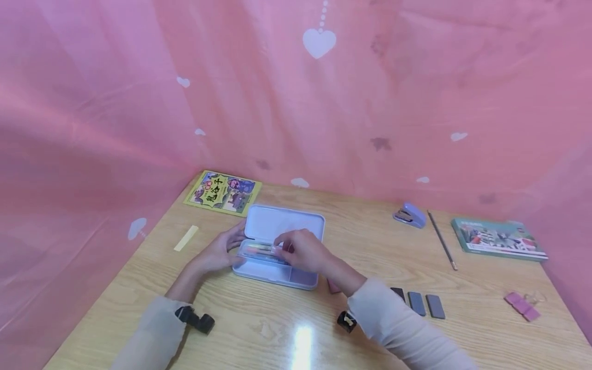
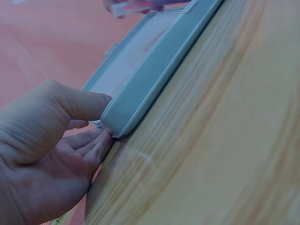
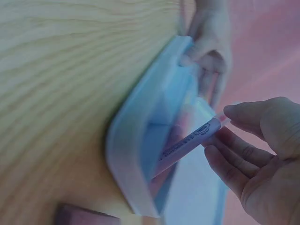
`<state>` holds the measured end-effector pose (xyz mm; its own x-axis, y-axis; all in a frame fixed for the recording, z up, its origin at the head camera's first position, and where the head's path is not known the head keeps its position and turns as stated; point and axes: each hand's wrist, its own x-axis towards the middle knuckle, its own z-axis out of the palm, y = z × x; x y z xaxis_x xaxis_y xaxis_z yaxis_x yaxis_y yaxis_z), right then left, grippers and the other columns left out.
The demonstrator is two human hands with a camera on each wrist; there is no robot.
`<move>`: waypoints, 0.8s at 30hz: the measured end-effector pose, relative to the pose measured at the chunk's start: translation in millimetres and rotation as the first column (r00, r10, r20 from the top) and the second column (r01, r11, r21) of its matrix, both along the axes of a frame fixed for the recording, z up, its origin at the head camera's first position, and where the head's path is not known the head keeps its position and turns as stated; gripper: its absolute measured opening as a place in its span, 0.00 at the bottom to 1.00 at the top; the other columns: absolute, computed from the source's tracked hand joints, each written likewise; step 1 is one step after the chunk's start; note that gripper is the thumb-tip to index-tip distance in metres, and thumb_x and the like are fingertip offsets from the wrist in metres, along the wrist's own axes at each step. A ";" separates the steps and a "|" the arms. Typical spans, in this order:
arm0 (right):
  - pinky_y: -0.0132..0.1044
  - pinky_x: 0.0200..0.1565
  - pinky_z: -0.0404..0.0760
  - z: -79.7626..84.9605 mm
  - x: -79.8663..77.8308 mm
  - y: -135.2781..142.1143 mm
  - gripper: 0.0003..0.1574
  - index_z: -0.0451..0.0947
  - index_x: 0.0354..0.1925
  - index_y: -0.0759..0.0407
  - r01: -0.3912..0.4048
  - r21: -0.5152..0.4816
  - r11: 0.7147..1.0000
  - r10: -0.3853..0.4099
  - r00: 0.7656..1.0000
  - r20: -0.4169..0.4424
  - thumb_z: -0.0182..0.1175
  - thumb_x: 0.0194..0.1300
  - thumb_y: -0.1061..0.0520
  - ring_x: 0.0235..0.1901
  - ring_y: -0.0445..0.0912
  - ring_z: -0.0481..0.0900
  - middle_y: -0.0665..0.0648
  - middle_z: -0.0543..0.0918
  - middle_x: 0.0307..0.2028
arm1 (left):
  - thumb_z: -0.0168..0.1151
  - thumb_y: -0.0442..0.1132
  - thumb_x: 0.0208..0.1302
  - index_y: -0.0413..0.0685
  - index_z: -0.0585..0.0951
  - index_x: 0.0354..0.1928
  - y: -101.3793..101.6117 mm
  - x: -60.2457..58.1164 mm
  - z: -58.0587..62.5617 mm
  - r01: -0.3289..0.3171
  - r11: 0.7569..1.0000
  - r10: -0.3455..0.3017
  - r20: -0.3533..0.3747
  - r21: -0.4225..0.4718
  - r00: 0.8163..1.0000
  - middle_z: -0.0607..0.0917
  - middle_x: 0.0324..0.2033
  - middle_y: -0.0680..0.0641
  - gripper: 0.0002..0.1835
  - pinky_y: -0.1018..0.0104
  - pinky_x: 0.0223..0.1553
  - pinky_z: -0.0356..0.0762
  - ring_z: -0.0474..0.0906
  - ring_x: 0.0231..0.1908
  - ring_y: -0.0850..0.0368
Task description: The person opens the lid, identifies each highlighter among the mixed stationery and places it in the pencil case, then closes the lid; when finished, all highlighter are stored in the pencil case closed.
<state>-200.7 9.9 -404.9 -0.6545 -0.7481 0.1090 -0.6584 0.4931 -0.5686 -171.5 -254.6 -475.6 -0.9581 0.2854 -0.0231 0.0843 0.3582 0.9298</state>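
A light blue pencil case [image 1: 263, 271] lies on the table, its lid [image 1: 284, 222] tipped back. My left hand [image 1: 215, 254] grips the left end of the case, thumb on the rim and fingers at the side. Over the case, my right hand [image 1: 302, 251] pinches one end of a highlighter [image 3: 192, 139] between thumb and fingers. In the right wrist view the highlighter slants, its lower end inside the case. Several other pens [image 1: 261, 249] lie in the rear compartment, partly hidden by the right hand.
A yellow comic-style booklet [image 1: 224, 193] and a pale yellow strip [image 1: 186, 238] lie left. To the right are a purple stapler [image 1: 410, 215], a pencil [image 1: 442, 240], a green box [image 1: 499, 240], dark rectangular blocks [image 1: 417, 303] and a pink clip-like piece [image 1: 521, 306]. Pink curtain [image 1: 296, 128] surrounds the table.
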 end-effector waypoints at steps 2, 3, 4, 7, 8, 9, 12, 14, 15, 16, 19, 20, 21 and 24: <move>0.26 0.29 0.77 -5.8 1.3 -2.1 0.12 0.84 0.43 0.56 0.011 0.041 0.999 -0.011 1.000 -0.006 0.61 0.62 0.54 0.27 0.36 0.76 0.48 0.84 0.30 | 0.65 0.21 0.46 0.52 0.44 0.74 0.4 1.2 2.2 -0.005 1.000 0.005 0.003 -0.010 1.000 0.65 0.66 0.38 0.57 0.50 0.68 0.59 0.63 0.64 0.41; 0.26 0.30 0.76 -8.2 1.8 -3.0 0.12 0.84 0.43 0.55 0.017 0.058 0.998 -0.017 1.000 -0.013 0.61 0.63 0.54 0.27 0.36 0.76 0.48 0.84 0.31 | 0.64 0.21 0.47 0.50 0.44 0.74 1.6 2.8 6.2 -0.004 1.000 0.004 0.002 -0.014 1.000 0.65 0.65 0.37 0.56 0.49 0.68 0.59 0.63 0.64 0.40; 0.26 0.30 0.77 -10.4 2.5 -3.6 0.11 0.85 0.42 0.55 0.020 0.073 0.997 -0.018 0.999 -0.031 0.61 0.62 0.54 0.27 0.36 0.75 0.48 0.85 0.31 | 0.64 0.20 0.47 0.48 0.44 0.74 2.9 4.3 10.2 -0.004 1.000 0.004 0.004 -0.013 1.000 0.65 0.65 0.36 0.55 0.49 0.68 0.59 0.63 0.64 0.40; 0.28 0.30 0.76 -15.7 4.6 -5.1 0.09 0.86 0.38 0.55 0.026 0.102 0.994 -0.015 0.995 -0.101 0.62 0.61 0.56 0.26 0.37 0.74 0.48 0.84 0.29 | 0.63 0.20 0.47 0.49 0.45 0.74 3.7 4.6 13.2 0.004 1.000 -0.004 -0.001 -0.012 1.000 0.66 0.65 0.38 0.55 0.51 0.68 0.59 0.64 0.64 0.41; 0.28 0.29 0.76 -17.4 5.0 -5.6 0.08 0.86 0.37 0.55 0.027 0.109 0.994 -0.013 0.992 -0.124 0.63 0.60 0.57 0.25 0.37 0.73 0.48 0.83 0.28 | 0.63 0.21 0.46 0.51 0.45 0.74 3.3 4.3 12.9 0.006 1.000 -0.006 -0.003 -0.007 1.000 0.66 0.65 0.39 0.55 0.52 0.68 0.60 0.64 0.64 0.42; 0.29 0.29 0.76 -19.1 5.0 -6.0 0.07 0.86 0.36 0.55 0.028 0.116 0.993 -0.011 0.990 -0.143 0.63 0.60 0.58 0.25 0.38 0.73 0.48 0.83 0.27 | 0.64 0.21 0.47 0.52 0.46 0.74 2.2 3.6 11.4 0.008 1.000 -0.008 -0.006 -0.002 1.000 0.67 0.65 0.40 0.55 0.53 0.68 0.60 0.65 0.64 0.43; 0.29 0.31 0.78 -21.4 5.1 -3.7 0.08 0.86 0.38 0.55 0.044 0.125 0.991 -0.027 0.990 -0.136 0.64 0.58 0.60 0.27 0.38 0.74 0.49 0.83 0.28 | 0.64 0.22 0.46 0.57 0.46 0.74 -2.0 -1.9 0.9 0.012 1.000 -0.012 -0.016 0.006 1.000 0.68 0.64 0.42 0.56 0.55 0.68 0.61 0.65 0.63 0.45; 0.28 0.33 0.79 -19.7 4.2 -0.9 0.10 0.85 0.40 0.56 0.059 0.118 0.991 -0.046 0.993 -0.107 0.64 0.58 0.59 0.29 0.38 0.76 0.49 0.83 0.30 | 0.65 0.22 0.46 0.56 0.46 0.74 -1.9 -1.8 2.2 0.019 1.000 -0.019 -0.027 0.006 0.999 0.67 0.64 0.41 0.56 0.53 0.68 0.60 0.65 0.63 0.44; 0.28 0.34 0.79 -18.0 3.3 1.0 0.11 0.85 0.41 0.56 0.069 0.111 0.991 -0.059 0.994 -0.093 0.64 0.58 0.59 0.30 0.39 0.77 0.50 0.83 0.31 | 0.65 0.22 0.46 0.56 0.46 0.74 -1.7 -1.8 2.8 0.020 1.000 -0.019 -0.029 0.007 0.999 0.67 0.64 0.41 0.56 0.53 0.68 0.60 0.65 0.63 0.44; 0.28 0.33 0.80 -15.8 2.3 3.3 0.11 0.85 0.42 0.56 0.080 0.103 0.991 -0.071 0.994 -0.088 0.64 0.58 0.59 0.30 0.39 0.77 0.50 0.83 0.31 | 0.65 0.21 0.46 0.55 0.46 0.74 -1.6 -1.9 3.0 0.021 1.000 -0.020 -0.032 0.007 0.999 0.67 0.65 0.41 0.56 0.53 0.68 0.60 0.65 0.63 0.43; 0.29 0.31 0.79 -8.1 -3.0 12.7 0.11 0.85 0.40 0.56 0.119 0.069 0.990 -0.112 0.989 -0.098 0.65 0.57 0.59 0.30 0.40 0.77 0.50 0.83 0.31 | 0.65 0.21 0.46 0.55 0.47 0.74 -0.6 -1.4 3.8 0.016 1.000 -0.016 -0.031 0.000 0.999 0.66 0.65 0.41 0.56 0.54 0.68 0.59 0.65 0.63 0.44; 0.30 0.29 0.78 -5.8 -5.3 16.9 0.11 0.85 0.40 0.56 0.139 0.056 0.989 -0.133 0.986 -0.097 0.65 0.57 0.59 0.29 0.40 0.77 0.50 0.83 0.31 | 0.64 0.21 0.46 0.55 0.47 0.74 -0.2 -1.0 4.0 0.014 1.000 -0.014 -0.027 0.002 1.000 0.66 0.65 0.41 0.56 0.55 0.69 0.59 0.65 0.63 0.44; 0.30 0.29 0.78 -3.9 -8.1 21.6 0.11 0.85 0.40 0.56 0.159 0.043 0.986 -0.154 0.983 -0.102 0.65 0.57 0.59 0.30 0.41 0.78 0.51 0.83 0.31 | 0.64 0.21 0.46 0.55 0.47 0.74 -0.1 -0.9 3.6 0.013 1.000 -0.013 -0.024 0.004 1.000 0.66 0.66 0.41 0.56 0.55 0.69 0.59 0.65 0.64 0.44; 0.31 0.29 0.79 -1.3 -17.3 37.6 0.11 0.84 0.40 0.57 0.250 -0.008 0.968 -0.249 0.962 -0.114 0.64 0.57 0.58 0.29 0.42 0.79 0.52 0.83 0.31 | 0.64 0.21 0.47 0.55 0.46 0.74 -0.1 -0.6 1.9 0.014 1.000 -0.014 -0.019 0.013 1.000 0.65 0.66 0.41 0.56 0.54 0.69 0.59 0.64 0.64 0.44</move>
